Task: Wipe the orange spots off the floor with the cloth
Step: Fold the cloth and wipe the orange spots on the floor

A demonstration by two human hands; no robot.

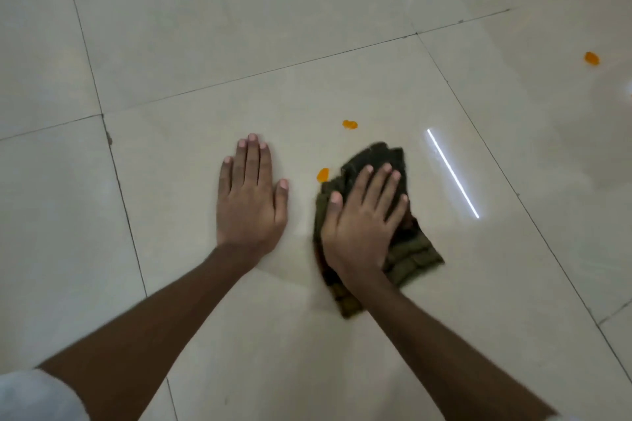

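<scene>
A dark olive-brown cloth [415,251] lies crumpled on the pale tiled floor [239,27]. My right hand [362,222] presses flat on it with fingers straight and spread. My left hand [251,193] rests flat on the bare tile to the left, fingers together. One orange spot [323,174] sits just off the cloth's upper left edge, between the two hands. A second orange spot [350,124] lies a little farther ahead. A third orange spot [591,58] is far off at the right.
Dark grout lines [260,71] cross the glossy tiles. A bright strip of reflected light [453,174] shows to the right of the cloth. A bit of pale clothing [34,396] shows at the bottom left corner.
</scene>
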